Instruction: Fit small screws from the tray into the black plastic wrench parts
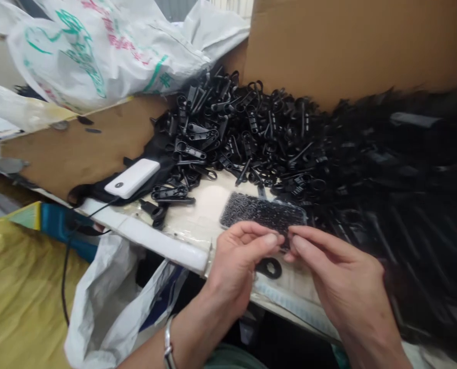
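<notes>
My left hand (238,259) is closed in a pinch, thumb against fingers. Opposite it, my right hand (339,266) is pinched too, and the fingertips of both nearly meet. Whatever they hold is too small or too hidden to name. Just beyond the fingertips lies a shallow clear tray (251,207) full of tiny dark pieces. A black plastic part with a round ring end (276,268) shows below the left fingers; I cannot tell whether that hand touches it. A large heap of black plastic parts (247,123) rises behind the tray.
To the left, a white power bank (133,178) with a black cable rests on dark cloth. Cardboard sheets (351,46) wall the back and left. White sacks (116,46) lie behind, another white bag (101,302) hangs below the table edge. More black parts, blurred, fill the right.
</notes>
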`<move>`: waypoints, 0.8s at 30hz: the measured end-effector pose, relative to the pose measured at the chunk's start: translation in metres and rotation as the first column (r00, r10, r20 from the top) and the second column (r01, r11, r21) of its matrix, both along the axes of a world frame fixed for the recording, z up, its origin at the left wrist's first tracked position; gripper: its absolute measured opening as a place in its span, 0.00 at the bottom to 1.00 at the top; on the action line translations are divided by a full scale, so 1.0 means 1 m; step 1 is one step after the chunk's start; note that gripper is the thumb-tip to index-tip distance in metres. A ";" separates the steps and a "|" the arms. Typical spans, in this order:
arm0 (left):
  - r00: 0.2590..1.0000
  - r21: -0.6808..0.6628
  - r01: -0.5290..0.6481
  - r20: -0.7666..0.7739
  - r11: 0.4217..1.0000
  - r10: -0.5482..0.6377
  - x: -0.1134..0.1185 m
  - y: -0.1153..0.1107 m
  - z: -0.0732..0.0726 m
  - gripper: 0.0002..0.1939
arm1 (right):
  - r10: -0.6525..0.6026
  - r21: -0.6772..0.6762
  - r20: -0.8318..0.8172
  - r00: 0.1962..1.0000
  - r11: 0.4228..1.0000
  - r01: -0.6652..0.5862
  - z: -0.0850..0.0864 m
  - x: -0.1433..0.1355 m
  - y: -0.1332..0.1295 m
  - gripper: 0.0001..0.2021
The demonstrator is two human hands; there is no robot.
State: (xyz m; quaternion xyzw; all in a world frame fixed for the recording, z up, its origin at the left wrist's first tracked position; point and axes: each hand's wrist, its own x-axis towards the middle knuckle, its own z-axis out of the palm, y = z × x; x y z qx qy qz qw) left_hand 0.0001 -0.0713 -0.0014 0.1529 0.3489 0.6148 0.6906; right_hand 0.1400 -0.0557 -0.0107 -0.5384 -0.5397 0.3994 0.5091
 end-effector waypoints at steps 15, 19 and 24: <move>0.969 0.121 0.003 -0.246 0.993 0.027 0.008 -0.002 0.002 0.06 | -0.004 0.031 -0.104 0.995 0.999 0.007 0.004 0.002 -0.013 0.10; 0.952 0.116 0.006 -0.304 0.993 0.029 0.009 -0.002 0.001 0.06 | -0.058 0.103 0.044 0.997 0.993 0.053 0.008 -0.001 -0.016 0.08; 0.925 0.129 0.018 -0.379 0.991 0.033 0.008 -0.003 -0.001 0.05 | -0.109 0.213 0.227 0.968 0.975 0.060 0.010 -0.002 -0.019 0.05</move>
